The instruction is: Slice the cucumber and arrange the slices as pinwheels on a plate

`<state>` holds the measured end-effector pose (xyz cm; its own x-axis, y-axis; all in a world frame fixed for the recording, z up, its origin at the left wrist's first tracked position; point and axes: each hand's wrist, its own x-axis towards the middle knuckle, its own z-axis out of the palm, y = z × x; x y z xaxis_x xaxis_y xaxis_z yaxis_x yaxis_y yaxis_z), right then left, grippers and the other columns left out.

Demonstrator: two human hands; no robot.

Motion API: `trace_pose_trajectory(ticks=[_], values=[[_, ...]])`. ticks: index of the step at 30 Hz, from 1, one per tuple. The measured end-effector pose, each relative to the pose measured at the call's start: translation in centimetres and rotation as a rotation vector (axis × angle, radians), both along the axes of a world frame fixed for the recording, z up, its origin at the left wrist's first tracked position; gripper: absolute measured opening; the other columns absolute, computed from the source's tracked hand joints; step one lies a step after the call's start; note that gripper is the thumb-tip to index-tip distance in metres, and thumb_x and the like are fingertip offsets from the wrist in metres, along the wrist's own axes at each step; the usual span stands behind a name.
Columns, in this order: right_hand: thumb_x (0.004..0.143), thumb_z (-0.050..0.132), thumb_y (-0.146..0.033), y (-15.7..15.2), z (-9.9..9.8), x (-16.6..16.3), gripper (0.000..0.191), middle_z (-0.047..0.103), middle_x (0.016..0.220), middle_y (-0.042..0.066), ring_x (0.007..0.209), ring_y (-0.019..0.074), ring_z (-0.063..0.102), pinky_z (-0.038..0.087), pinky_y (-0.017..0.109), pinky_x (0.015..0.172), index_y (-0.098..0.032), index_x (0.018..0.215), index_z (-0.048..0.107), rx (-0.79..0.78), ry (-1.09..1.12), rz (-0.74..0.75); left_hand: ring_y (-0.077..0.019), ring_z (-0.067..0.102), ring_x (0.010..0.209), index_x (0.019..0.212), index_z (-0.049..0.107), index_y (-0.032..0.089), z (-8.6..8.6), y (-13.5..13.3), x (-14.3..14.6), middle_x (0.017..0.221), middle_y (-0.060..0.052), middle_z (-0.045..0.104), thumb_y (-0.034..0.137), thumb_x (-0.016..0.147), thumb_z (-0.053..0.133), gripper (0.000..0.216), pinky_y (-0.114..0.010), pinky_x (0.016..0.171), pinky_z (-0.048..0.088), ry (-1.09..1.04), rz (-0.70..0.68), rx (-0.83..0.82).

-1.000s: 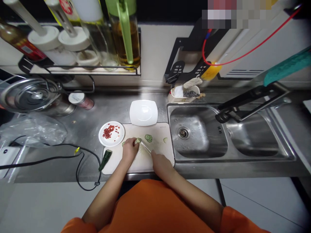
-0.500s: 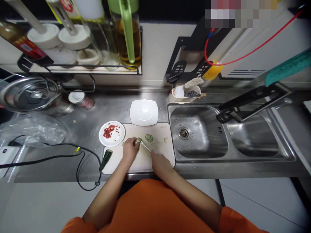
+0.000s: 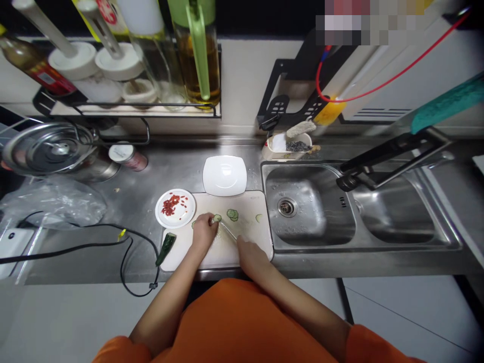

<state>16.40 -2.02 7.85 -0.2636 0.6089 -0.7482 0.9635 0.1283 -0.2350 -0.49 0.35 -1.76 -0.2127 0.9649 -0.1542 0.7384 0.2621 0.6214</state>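
On a white cutting board (image 3: 223, 257), my left hand (image 3: 204, 234) is closed on a small piece of cucumber (image 3: 217, 218), its cut end showing beyond the fingertips. My right hand (image 3: 252, 257) grips a knife (image 3: 229, 231), whose blade points up and left to the cucumber piece. Several cucumber slices (image 3: 232, 215) lie together beyond the blade, and a single thin slice (image 3: 259, 218) is near the board's right side. A longer dark green cucumber length (image 3: 166, 248) rests across the board's left edge.
A white plate of red berries (image 3: 187, 216) overlaps the board's upper left corner. Behind the board stands a white square dish (image 3: 224, 176). To the right is a steel double sink (image 3: 310, 206) with a faucet (image 3: 393, 161). A black cable (image 3: 143, 234) runs along the left counter.
The knife and my right hand have shifted very slightly to the right and down. The left hand keeps its hold on the cucumber piece, and the slices lie as before.
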Motion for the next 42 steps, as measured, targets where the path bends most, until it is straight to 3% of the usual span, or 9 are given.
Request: trace_pose_trajectory(ticks=[9,15,23,33,37,42], values=[[0.083,0.033,0.000,-1.4,0.7,2.2,0.040,0.064,0.097,0.015,0.097,0.0249,0.062,0.046,0.031,0.071,-0.013,0.119,0.044,-0.043,-0.051,0.019,-0.0133,0.053,0.063,0.070,0.059,0.020,0.9,0.2,0.2,0.065,0.001,0.059,0.021,0.074,0.051,0.009,-0.025,0.064,0.038,-0.071,0.004,-0.023],[0.081,0.033,0.001,-1.4,0.3,2.5,0.040,0.065,0.093,0.014,0.095,0.0256,0.062,0.045,0.031,0.069,-0.013,0.117,0.046,-0.010,-0.037,0.024,-0.0133,0.059,0.066,0.081,0.063,0.020,1.6,-0.7,-1.4,0.074,0.001,0.067,0.030,0.075,0.053,0.015,-0.024,0.066,0.042,-0.180,0.125,-0.041],[0.082,0.035,0.001,-1.3,0.4,2.5,0.038,0.064,0.094,0.014,0.096,0.0245,0.062,0.044,0.029,0.070,-0.013,0.116,0.046,-0.012,-0.053,0.037,-0.0160,0.061,0.069,0.083,0.064,0.022,2.3,-3.7,-5.1,0.076,-0.001,0.069,0.031,0.077,0.052,0.017,-0.026,0.068,0.042,0.032,0.308,-0.082],[0.082,0.032,0.001,-1.3,0.0,2.8,0.040,0.064,0.094,0.014,0.096,0.0249,0.062,0.044,0.030,0.071,-0.013,0.117,0.046,-0.018,-0.035,0.030,-0.0210,0.061,0.080,0.090,0.067,0.019,1.8,-4.2,-5.1,0.085,-0.008,0.068,0.028,0.082,0.047,0.024,-0.031,0.076,0.043,0.257,0.104,0.011],[0.083,0.031,0.000,-1.4,0.1,2.7,0.039,0.064,0.094,0.014,0.096,0.0258,0.062,0.045,0.031,0.070,-0.014,0.117,0.046,-0.012,-0.043,0.032,-0.0185,0.060,0.087,0.097,0.066,0.019,2.0,-2.0,-2.9,0.091,-0.007,0.068,0.030,0.082,0.051,0.024,-0.029,0.082,0.045,0.071,-0.018,0.066],[0.084,0.034,-0.001,-1.2,0.7,2.5,0.039,0.064,0.098,0.016,0.098,0.0257,0.061,0.046,0.032,0.073,-0.013,0.120,0.044,-0.027,-0.052,0.041,-0.0199,0.057,0.094,0.108,0.063,0.016,1.5,2.1,1.5,0.098,-0.009,0.064,0.024,0.077,0.057,0.032,-0.031,0.087,0.044,-0.016,-0.186,-0.016]])
